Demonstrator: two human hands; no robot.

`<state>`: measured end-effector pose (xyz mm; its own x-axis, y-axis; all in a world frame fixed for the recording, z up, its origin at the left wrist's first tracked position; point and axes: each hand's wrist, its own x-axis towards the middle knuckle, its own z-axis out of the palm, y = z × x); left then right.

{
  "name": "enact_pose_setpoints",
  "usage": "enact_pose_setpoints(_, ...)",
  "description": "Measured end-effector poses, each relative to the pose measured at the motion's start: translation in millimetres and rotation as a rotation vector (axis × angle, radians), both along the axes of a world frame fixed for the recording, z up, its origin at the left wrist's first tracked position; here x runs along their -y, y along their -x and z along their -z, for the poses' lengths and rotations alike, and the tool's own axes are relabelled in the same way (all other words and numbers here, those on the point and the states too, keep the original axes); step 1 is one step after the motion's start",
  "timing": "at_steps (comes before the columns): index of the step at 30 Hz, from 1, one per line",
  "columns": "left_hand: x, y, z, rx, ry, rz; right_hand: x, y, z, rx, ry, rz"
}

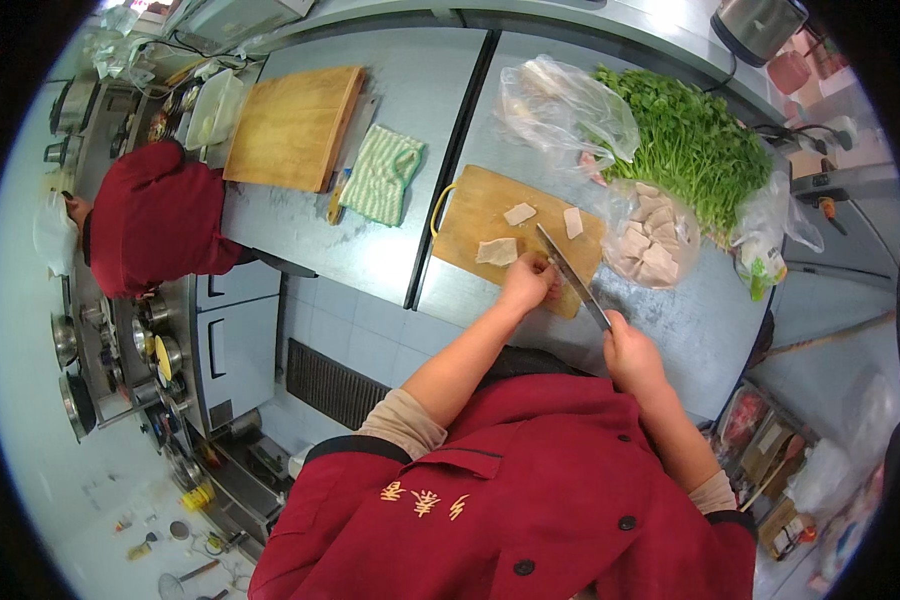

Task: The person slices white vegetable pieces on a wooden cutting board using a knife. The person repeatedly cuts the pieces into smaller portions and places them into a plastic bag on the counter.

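My right hand (634, 349) grips the handle of a kitchen knife (576, 277), whose blade lies slanted over a wooden cutting board (461, 206). Close to the left of the blade, my left hand (531, 283) rests on the board with bent fingers; a pale piece seems to be under the fingertips, mostly hidden. Three pale flat slices lie apart on the board: a larger one (497, 252) beside my left hand, one (520, 214) farther back and one (573, 223) to the right of the knife tip. A clear plastic bag (656, 244) of similar pale pieces sits against the board's right side.
Leafy green herbs (690, 142) are heaped at the back right, beside a clear plastic bag (555, 105). On the left table are a thick wooden board (292, 127), a striped cloth (382, 176) and a knife with a yellowish handle (336, 204). A co-worker (157, 221) stands at far left.
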<state>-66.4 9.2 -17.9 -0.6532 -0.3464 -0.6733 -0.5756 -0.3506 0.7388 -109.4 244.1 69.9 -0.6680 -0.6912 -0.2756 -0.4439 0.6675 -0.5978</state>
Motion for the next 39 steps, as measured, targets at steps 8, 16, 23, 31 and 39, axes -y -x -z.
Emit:
enact_pose_setpoints(8,7,-2,-13,0.015,-0.001,0.082,2,11,-18,0.085,-0.040,-0.021)
enact_pose_setpoints(16,7,-5,-14,0.020,-0.014,0.073,3,19,-38,0.201,-0.082,-0.039)
enact_pose_setpoints(23,6,-3,-21,0.037,-0.025,0.075,-6,23,-52,0.257,-0.088,-0.041)
enact_pose_setpoints(31,8,1,-21,0.080,-0.006,0.097,-4,30,-44,0.275,-0.091,-0.070)
enact_pose_setpoints(39,11,2,-17,0.095,-0.023,0.121,-1,41,-40,0.324,-0.075,-0.067)
